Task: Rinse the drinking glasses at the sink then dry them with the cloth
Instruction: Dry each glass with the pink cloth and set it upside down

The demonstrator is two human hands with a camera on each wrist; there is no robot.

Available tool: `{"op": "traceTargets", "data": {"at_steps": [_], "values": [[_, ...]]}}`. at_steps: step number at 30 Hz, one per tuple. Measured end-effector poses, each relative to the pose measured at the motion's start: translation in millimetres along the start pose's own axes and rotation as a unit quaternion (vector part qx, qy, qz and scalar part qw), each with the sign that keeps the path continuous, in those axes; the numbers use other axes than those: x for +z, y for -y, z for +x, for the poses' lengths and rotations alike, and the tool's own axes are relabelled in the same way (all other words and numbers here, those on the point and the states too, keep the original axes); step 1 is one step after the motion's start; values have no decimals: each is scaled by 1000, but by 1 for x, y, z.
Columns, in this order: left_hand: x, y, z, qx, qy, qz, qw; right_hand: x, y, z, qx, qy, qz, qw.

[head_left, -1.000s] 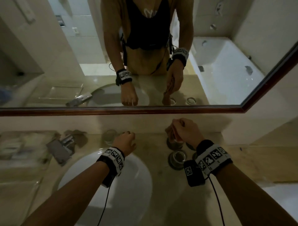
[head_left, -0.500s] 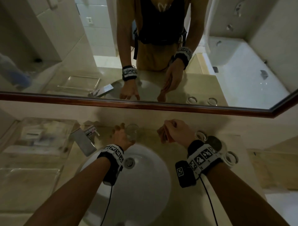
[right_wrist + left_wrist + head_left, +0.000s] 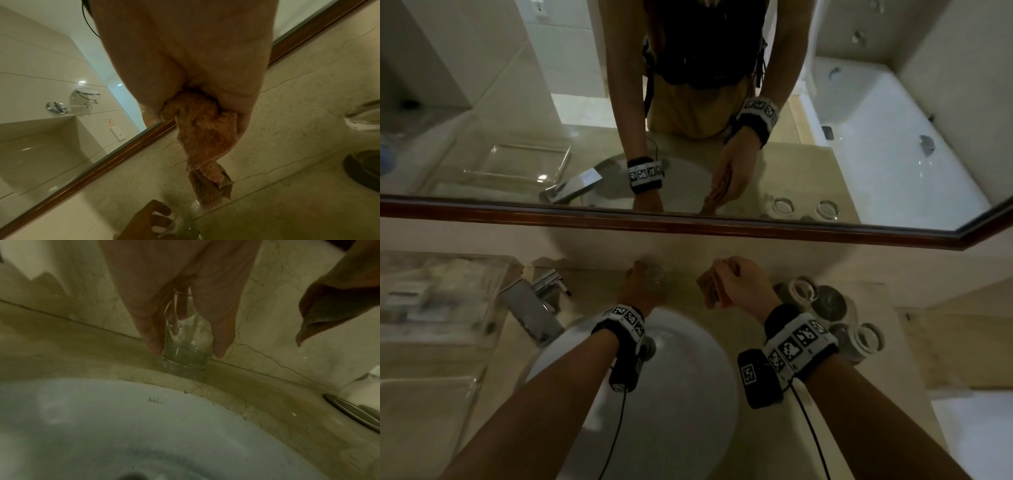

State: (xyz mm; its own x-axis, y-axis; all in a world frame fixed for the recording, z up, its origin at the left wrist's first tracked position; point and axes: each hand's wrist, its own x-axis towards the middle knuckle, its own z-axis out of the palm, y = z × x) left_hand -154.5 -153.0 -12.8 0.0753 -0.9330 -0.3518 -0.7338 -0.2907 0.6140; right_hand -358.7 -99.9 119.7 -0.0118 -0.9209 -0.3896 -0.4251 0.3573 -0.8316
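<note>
Left hand (image 3: 642,291) grips one glass (image 3: 186,352); right hand (image 3: 741,286) clutches one cloth (image 3: 205,138); seemingly two more glasses (image 3: 804,291).

Clear glass (image 3: 186,344) — nubbly terry cloth (image 3: 205,134)

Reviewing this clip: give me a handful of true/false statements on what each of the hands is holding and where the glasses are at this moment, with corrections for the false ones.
1. The left hand grips a clear glass at the back of the counter, behind the sink. True.
2. The right hand is empty. False: it holds a bunched orange cloth.
3. The cloth is stuffed inside the glass. False: it hangs from the right hand, apart from the glass.
4. Other glasses stand on the counter to the right of the sink. True.
5. Water is running from the faucet. False: no stream is visible.
</note>
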Motion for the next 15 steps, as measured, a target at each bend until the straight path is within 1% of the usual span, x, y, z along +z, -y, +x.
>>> {"op": "traceTargets", "data": {"at_steps": [1, 4, 8, 10, 12, 13, 15], "values": [[0, 0, -1, 8, -5, -6, 1000, 1, -2, 0, 2, 2, -5, 1000], [-2, -1, -12, 65, -27, -43, 997, 5, -8, 1, 13, 2, -41, 999], [-16, -22, -42, 147, -34, -56, 987, 13, -1, -7, 9, -8, -41, 999], [-26, -36, -60, 212, -40, -44, 975, 16, 8, -15, 5, -15, -45, 999], [-34, -47, -77, 266, -34, -21, 963, 19, 12, -23, 5, -3, -53, 999], [-39, -52, -86, 284, -32, -14, 958, 19, 15, -28, -1, 1, -70, 998], [-50, -63, -102, 307, -36, -5, 951, 18, 18, -36, -16, -20, -118, 993]]}}
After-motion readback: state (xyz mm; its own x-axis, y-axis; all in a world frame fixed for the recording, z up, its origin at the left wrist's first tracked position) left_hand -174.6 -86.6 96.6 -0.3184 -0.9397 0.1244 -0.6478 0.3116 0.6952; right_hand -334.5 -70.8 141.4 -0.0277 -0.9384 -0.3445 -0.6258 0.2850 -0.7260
